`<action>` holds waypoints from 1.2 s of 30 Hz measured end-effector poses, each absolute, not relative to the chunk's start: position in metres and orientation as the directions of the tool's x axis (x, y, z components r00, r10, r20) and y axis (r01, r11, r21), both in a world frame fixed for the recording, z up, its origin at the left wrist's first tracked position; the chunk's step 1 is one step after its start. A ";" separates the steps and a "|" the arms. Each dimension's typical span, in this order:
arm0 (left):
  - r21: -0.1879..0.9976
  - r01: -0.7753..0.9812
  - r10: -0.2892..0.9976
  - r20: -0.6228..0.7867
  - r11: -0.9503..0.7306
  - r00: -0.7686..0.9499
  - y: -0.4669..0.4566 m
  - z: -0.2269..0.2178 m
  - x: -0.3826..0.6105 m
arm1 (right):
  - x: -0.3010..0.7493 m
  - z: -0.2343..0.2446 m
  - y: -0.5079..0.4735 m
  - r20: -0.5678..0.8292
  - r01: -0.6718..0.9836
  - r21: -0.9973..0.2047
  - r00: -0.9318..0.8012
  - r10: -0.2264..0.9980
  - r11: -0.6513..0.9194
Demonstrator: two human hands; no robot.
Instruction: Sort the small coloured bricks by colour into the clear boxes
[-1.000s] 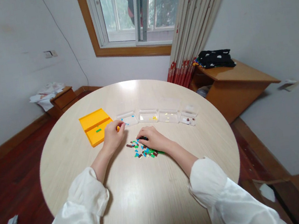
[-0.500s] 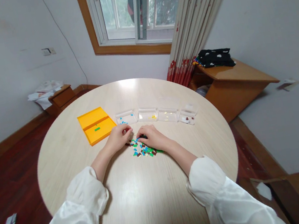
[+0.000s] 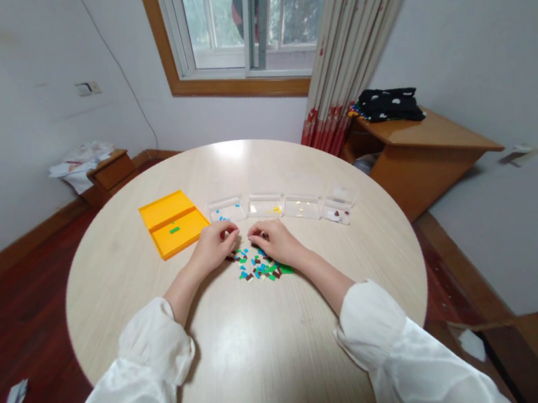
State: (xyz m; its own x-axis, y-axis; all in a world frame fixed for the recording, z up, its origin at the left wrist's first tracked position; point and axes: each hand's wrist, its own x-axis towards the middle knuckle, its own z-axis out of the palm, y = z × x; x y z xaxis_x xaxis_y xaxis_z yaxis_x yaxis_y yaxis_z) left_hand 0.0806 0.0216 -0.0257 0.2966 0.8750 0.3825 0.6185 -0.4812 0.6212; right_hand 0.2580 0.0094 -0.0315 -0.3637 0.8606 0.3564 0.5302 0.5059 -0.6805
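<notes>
Left hand: we see the left hand (image 3: 214, 246) over the far-left edge of the pile, thumb and forefinger curled toward each other; we cannot tell whether a piece sits between them.
Right hand: we see the right hand (image 3: 279, 242) over the far side of the pile, fingers bent toward the thumb; we cannot tell whether it grips a piece.
Spacing: hands near each other, fingertips not touching across the gap.
Pile: we record loose pieces (image 3: 273, 271) in green, blue, brown and cream, partly below the hands, on the round table (image 3: 258, 365).
Yellow case: we find the yellow case (image 3: 166, 207) unfolded flat at left, green pieces inside.
Clear trays: we count four clear trays (image 3: 304, 213) in a row beyond the hands; left to right, blue, yellow, pale and brown pieces.
</notes>
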 end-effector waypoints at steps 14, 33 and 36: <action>0.629 0.482 0.792 0.484 -0.610 0.372 0.015 -0.025 0.091 | 0.254 -0.036 0.013 0.335 0.213 -0.901 -0.213 0.918 0.378; 0.635 0.492 0.803 0.491 -0.596 0.338 0.017 -0.027 0.089 | 0.252 -0.038 0.011 0.332 0.185 -0.907 -0.240 0.912 0.379; 0.640 0.495 0.809 0.483 -0.588 0.335 0.017 -0.027 0.089 | 0.252 -0.038 0.011 0.340 0.179 -0.906 -0.236 0.910 0.384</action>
